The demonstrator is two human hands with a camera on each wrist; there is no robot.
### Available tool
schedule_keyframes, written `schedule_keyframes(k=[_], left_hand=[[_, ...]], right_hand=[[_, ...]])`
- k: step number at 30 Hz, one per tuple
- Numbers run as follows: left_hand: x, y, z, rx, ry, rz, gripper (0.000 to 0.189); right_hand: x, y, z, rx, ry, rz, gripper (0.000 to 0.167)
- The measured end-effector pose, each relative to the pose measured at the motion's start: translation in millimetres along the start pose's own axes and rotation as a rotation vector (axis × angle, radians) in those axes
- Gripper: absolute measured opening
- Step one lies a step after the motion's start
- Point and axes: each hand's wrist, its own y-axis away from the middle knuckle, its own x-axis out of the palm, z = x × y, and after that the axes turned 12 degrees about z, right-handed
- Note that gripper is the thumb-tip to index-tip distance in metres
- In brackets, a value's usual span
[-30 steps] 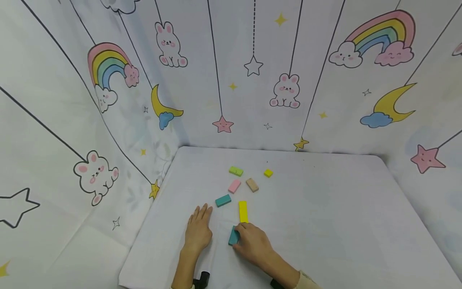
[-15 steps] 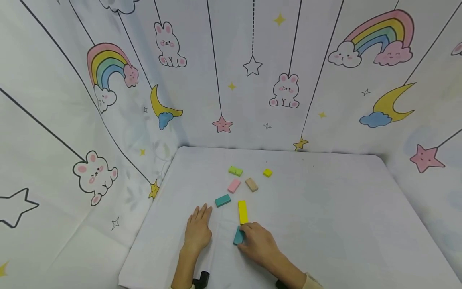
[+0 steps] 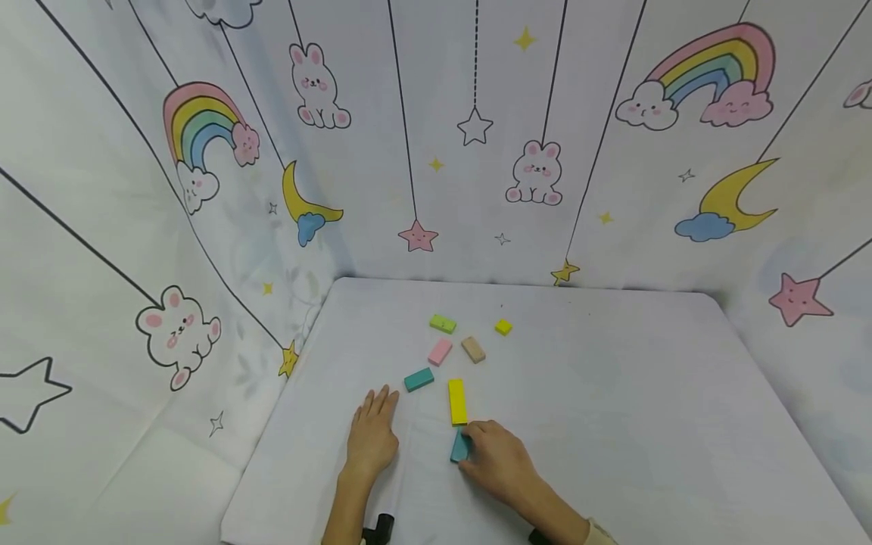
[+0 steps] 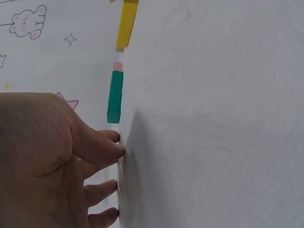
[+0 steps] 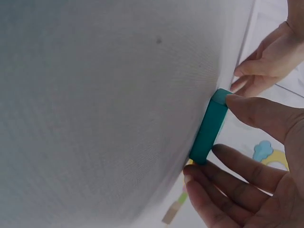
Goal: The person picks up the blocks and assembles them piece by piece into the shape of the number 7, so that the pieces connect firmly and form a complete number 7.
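My right hand point(image 3: 502, 462) pinches a teal block point(image 5: 209, 124) lengthwise, thumb at its near end and fingers at the far end, down on the white cloth. Just beyond that block, close to its far end, lies a long yellow block point(image 3: 458, 402). The left hand point(image 3: 372, 430) rests on the cloth to the left with its fingers straight, holding nothing. A second teal block point(image 3: 418, 379) lies beyond the left fingertips; the left wrist view also shows this teal block point(image 4: 115, 97) past the thumb.
Farther back lie a pink block point(image 3: 440, 351), a tan block point(image 3: 473, 349), a green block point(image 3: 443, 324) and a small yellow block point(image 3: 503, 327). A white cloth-covered table point(image 3: 613, 409) carries them all. Behind it hangs a printed white curtain point(image 3: 368, 166).
My right hand has slid the teal block to the right, bringing it below the long yellow block. The left hand has stayed in place.
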Motion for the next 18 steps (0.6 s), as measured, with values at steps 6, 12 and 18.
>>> schedule_keyframes(k=[6, 12, 18], left_hand=[[1.9, -0.3, 2.3, -0.007, 0.003, 0.022, 0.063], [2.0, 0.6, 2.7, -0.008, -0.004, 0.018, 0.062], [1.5, 0.2, 2.1, -0.009, 0.005, 0.025, 0.062]], right_hand=[[-2, 3.3, -8, -0.002, 0.003, -0.015, 0.049], [-4, 6.3, -18, -0.012, 0.009, -0.042, 0.049], [-4, 8.0, -23, -0.001, 0.010, -0.043, 0.049]])
